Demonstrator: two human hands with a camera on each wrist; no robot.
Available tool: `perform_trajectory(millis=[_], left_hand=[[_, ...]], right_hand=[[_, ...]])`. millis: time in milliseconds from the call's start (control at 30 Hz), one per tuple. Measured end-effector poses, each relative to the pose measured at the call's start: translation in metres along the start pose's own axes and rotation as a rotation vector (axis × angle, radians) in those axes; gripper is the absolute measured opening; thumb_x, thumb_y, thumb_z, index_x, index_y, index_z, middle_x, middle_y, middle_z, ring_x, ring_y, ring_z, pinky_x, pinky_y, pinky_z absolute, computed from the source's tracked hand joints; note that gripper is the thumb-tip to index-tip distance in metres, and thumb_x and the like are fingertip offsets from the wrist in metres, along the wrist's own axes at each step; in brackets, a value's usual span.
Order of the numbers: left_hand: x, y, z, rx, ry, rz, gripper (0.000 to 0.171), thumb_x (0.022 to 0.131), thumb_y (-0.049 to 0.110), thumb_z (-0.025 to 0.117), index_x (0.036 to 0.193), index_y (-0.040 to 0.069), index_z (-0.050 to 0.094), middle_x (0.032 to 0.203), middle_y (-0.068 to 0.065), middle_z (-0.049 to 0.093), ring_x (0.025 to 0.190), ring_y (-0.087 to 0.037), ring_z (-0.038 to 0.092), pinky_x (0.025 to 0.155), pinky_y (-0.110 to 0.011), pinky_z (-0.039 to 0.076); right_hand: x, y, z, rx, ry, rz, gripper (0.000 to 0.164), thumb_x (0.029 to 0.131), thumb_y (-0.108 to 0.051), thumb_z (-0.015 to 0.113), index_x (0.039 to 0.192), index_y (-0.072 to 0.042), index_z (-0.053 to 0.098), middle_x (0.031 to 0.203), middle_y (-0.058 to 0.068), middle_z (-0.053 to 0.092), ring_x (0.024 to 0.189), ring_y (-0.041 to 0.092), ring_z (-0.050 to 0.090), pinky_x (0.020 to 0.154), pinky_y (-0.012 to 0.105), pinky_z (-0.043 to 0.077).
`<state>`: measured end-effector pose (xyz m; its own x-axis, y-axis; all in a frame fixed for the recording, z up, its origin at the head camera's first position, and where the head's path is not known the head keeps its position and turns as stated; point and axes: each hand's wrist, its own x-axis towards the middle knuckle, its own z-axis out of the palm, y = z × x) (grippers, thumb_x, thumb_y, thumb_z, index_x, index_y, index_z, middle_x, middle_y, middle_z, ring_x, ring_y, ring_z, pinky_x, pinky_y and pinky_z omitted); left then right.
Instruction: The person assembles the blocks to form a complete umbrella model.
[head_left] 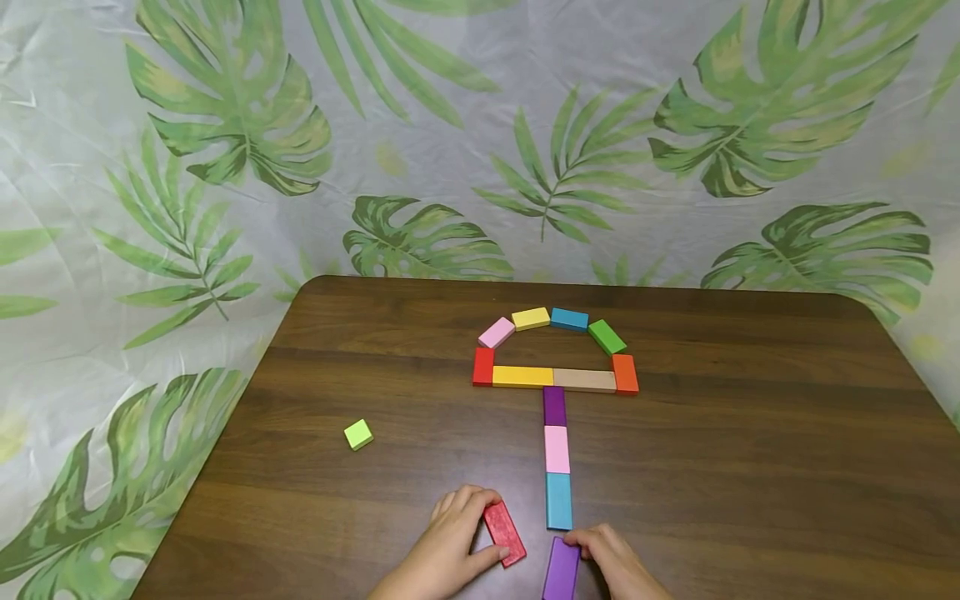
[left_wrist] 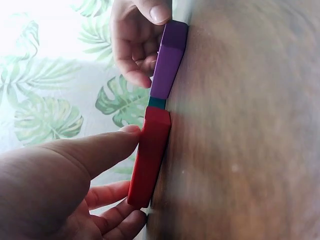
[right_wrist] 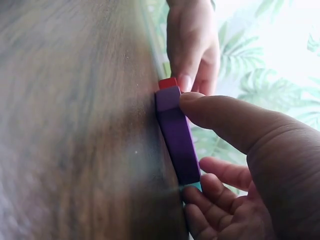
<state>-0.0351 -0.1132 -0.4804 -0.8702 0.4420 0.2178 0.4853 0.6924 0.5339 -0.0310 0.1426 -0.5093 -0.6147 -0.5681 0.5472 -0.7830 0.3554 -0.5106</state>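
Observation:
My left hand [head_left: 448, 546] grips a red block [head_left: 506, 533] by its two ends, thumb at the near end and fingers at the far one. In the left wrist view the red block [left_wrist: 150, 157] lies close along the tabletop. To its right, my right hand [head_left: 611, 560] pinches a purple block [head_left: 562, 569], whose near end is cut off in the head view. The right wrist view shows my thumb on one end of that purple block [right_wrist: 177, 140] and fingers at the other. Just beyond it lies a teal block [head_left: 558, 501], with a small gap between.
A column of pink [head_left: 557, 449] and dark purple blocks [head_left: 554, 406] runs up to a crossbar of yellow [head_left: 522, 377] and tan blocks [head_left: 584, 380]. Above it several coloured blocks form an arch. A lime block [head_left: 358, 434] lies alone at left on the wooden table [head_left: 765, 467].

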Motion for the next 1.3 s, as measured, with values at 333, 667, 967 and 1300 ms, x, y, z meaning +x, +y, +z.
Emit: perform_trajectory(millis=[333,667,967,1300], left_hand=[[0.000,0.000,0.004,0.009,0.043,0.025,0.046,0.075,0.039,0.069,0.108,0.011,0.053,0.100,0.004,0.049,0.092,-0.014,0.045,0.083,-0.034,0.035],[0.000,0.001,0.006,0.013,0.057,0.030,0.046,0.074,0.042,0.069,0.105,0.013,0.053,0.096,0.007,0.048,0.089,-0.012,0.044,0.082,-0.031,0.034],[0.000,0.000,0.007,0.018,0.067,0.040,0.048,0.073,0.044,0.069,0.104,0.012,0.052,0.094,0.008,0.047,0.087,-0.011,0.043,0.081,-0.031,0.035],[0.000,0.000,0.008,0.027,0.072,0.048,0.048,0.074,0.046,0.068,0.103,0.012,0.052,0.093,0.008,0.047,0.086,-0.010,0.043,0.082,-0.031,0.034]], right_hand=[[0.002,-0.008,-0.001,-0.013,-0.042,0.077,0.064,0.070,-0.054,0.068,0.108,-0.004,0.054,0.090,-0.008,0.044,0.079,0.003,0.043,0.063,0.015,0.036],[0.001,-0.011,0.005,-0.052,0.004,0.107,0.062,0.070,-0.053,0.068,0.108,-0.006,0.055,0.089,-0.011,0.043,0.077,0.001,0.042,0.061,0.015,0.035],[0.002,-0.022,0.007,-0.105,0.010,0.254,0.057,0.065,-0.045,0.076,0.107,-0.011,0.057,0.088,-0.017,0.043,0.077,-0.001,0.042,0.059,0.022,0.032],[0.003,-0.027,0.011,-0.155,0.032,0.313,0.059,0.062,-0.047,0.076,0.106,-0.013,0.057,0.087,-0.019,0.040,0.075,-0.002,0.040,0.058,0.021,0.029]])
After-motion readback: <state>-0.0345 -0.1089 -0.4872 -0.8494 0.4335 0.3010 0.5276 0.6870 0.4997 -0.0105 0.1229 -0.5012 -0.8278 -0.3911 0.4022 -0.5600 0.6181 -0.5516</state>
